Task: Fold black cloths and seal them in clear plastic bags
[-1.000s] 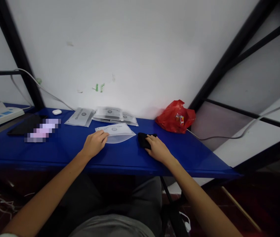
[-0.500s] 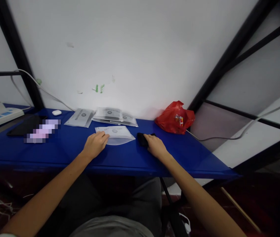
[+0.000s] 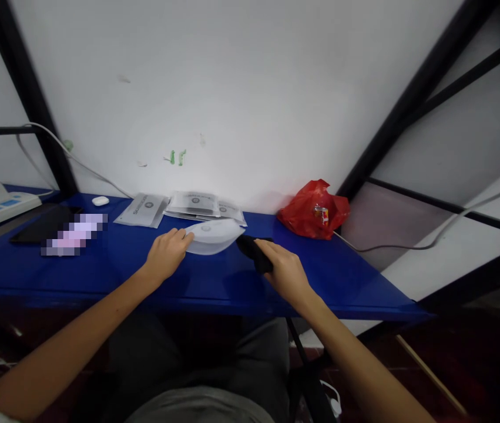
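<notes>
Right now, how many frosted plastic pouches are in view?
4 at least: one held in the left hand, the held pouch; one separate pouch; two overlapping pouches by the wall. More may be hidden underneath.

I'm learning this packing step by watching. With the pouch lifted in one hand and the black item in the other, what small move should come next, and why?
Probably slide the black item leftward into the pouch. The left hand holds the pouch raised off the blue table, its end facing the right hand, which grips the item just beside it.
</notes>
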A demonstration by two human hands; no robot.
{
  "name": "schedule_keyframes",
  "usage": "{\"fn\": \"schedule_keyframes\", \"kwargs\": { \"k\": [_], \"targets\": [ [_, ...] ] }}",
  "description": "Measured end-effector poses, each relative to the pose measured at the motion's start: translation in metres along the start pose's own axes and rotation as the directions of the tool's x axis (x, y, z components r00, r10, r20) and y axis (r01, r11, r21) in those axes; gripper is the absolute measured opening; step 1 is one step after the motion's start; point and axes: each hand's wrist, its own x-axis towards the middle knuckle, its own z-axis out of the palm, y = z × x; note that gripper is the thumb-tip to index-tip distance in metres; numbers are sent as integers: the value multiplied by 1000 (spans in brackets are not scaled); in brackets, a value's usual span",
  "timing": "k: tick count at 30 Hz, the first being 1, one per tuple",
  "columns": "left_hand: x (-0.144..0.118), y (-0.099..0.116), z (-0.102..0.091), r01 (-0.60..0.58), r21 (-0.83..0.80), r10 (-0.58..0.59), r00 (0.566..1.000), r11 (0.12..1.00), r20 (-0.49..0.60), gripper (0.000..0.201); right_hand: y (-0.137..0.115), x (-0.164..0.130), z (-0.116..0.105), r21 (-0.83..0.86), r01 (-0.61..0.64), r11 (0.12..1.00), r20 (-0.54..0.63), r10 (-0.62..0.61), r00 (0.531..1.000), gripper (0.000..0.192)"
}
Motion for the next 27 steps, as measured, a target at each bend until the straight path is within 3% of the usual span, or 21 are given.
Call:
{"fn": "schedule_keyframes", "kwargs": {
  "k": [2, 4, 8, 12, 15, 21, 27],
  "targets": [
    [1, -2, 0, -3, 24, 2, 1000, 1000, 14, 29, -9, -5, 0, 41, 104, 994, -133, -98, 986, 57],
    [2, -2, -1, -6, 36, 5, 999, 999, 34, 30, -18, -7, 2, 56, 211, 976, -187, -198, 962, 52],
    [5, 3, -8, -41, 46, 37, 996, 998, 75, 26, -34, -2, 11, 83, 375, 923, -91, -367, 926, 49],
    [6, 7, -16, -53, -14, 54, 996, 999, 76, 23, -38, 5, 28, 101, 454, 885, -18, -455, 890, 47],
    [6, 8, -20, -40, -105, 49, 995, 994, 89, 24, -35, 8, 39, 109, 458, 882, -45, -456, 889, 51],
    [8, 14, -26, -25, -167, 57, 980, 986, 189, 26, -27, 13, 53, 143, 355, 924, -204, -324, 924, 64],
    [8, 17, -24, -46, -189, 82, 978, 981, 190, 24, -28, 13, 62, 181, 377, 908, -352, -298, 887, 63]
  ]
}}
